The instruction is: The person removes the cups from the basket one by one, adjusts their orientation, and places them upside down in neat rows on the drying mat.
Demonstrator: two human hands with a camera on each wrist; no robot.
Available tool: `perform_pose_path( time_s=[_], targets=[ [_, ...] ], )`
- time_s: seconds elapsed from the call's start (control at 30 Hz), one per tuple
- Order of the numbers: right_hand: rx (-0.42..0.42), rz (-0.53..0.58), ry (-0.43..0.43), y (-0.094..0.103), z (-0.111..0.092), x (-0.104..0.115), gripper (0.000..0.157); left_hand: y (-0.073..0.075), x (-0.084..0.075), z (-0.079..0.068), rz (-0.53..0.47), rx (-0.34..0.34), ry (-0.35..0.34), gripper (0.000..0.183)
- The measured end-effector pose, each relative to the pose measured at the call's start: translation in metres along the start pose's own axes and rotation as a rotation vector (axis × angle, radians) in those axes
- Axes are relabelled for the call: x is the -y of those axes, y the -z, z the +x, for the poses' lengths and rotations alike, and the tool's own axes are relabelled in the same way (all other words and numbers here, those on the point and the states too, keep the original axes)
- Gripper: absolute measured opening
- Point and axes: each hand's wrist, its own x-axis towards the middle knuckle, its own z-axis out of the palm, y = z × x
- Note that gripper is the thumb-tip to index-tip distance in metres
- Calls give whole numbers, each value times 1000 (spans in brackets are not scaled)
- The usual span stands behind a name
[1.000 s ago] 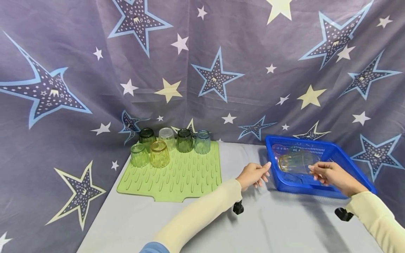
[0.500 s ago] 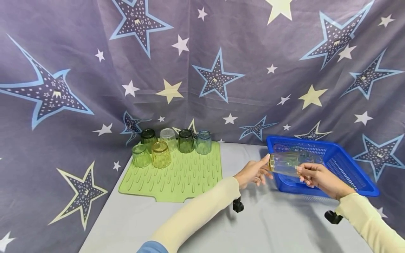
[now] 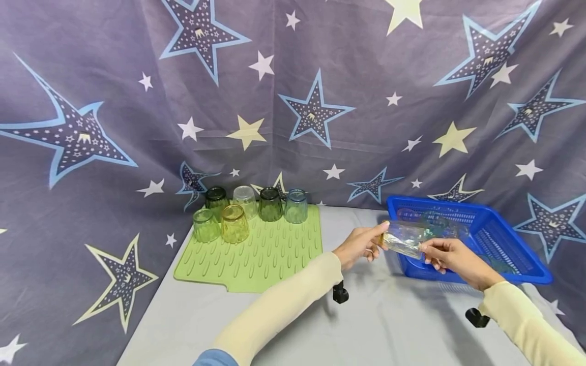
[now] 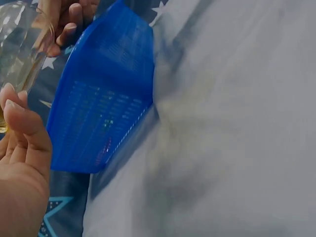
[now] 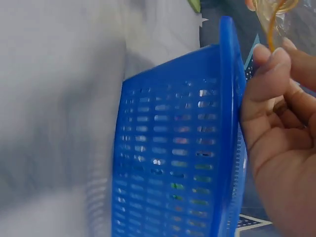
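A clear, yellow-tinted drinking glass [image 3: 405,238] lies on its side in the air at the near left of the blue basket [image 3: 517,278]. My left hand [image 3: 358,247] holds its left end, thumb on top and fingers below. At its right end my right hand [image 3: 453,258] pinches the glass. In the left wrist view, the left hand [image 4: 24,153] has its fingertips against the glass [image 4: 19,47]. The right wrist view shows the thumb and fingers of the right hand [image 5: 281,113] at the amber-looking rim of the glass [image 5: 271,29].
Several tinted glasses, including a yellow one [image 3: 235,224] and a blue one [image 3: 296,207], stand upside down on a green drying mat [image 3: 274,259] at the left. More glassware [image 3: 435,219] lies inside the basket. A star-patterned curtain [image 3: 293,157] hangs behind the white-covered table [image 3: 366,325].
My right hand has lifted the yellow-tinted glass out of the basket and moved it left. My left hand, empty a second ago, now holds its other end.
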Motion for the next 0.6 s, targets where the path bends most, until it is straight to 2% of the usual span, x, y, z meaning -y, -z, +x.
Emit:
perform_pose_path(
  time_s=[0.1,0.23,0.33,0.43,0.6],
  targets=[
    [-23,-85,-11,-2,-5,3,39,6,-3,-1,33,-34,-21,50],
    [-58,-286,9,-11,-6,8,43,19,-6,-4,110,-86,-37,52],
    [-106,-463,74,-19,-4,12,41,31,-10,-7,194,-124,-52,52],
    [-154,-596,149,-24,-4,14,32,44,-15,-13,282,-162,-63,50],
    [-195,-671,238,-28,-5,13,21,65,-25,-26,454,-208,-83,50]
  ],
)
